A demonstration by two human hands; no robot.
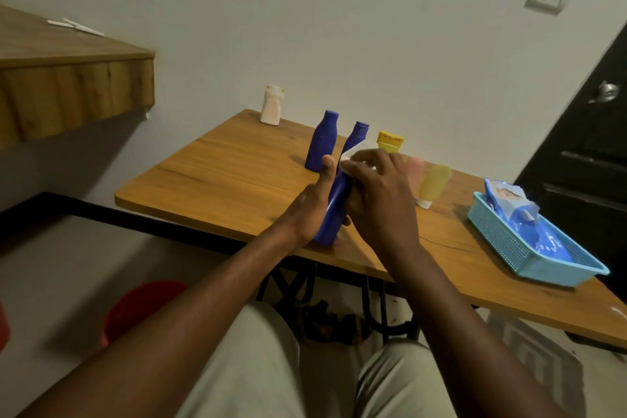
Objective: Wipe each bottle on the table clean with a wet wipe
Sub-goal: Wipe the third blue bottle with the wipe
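L hand point(314, 200) gripping blue bottle point(334, 205), R fingers point(369, 163) pressing wipe point(347, 159)

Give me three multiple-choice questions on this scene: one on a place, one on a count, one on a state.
1. Where is the wet wipe pack? A) in the blue basket B) on the floor C) in the person's lap
2. How many dark blue bottles show? A) one B) two C) four
3. How is the held bottle? A) lying flat B) standing untouched C) tilted, gripped
1 A: it lies in the basket. 2 B: one held, one standing behind. 3 C: the left hand grips it tilted while the right hand rubs a white wipe on it.
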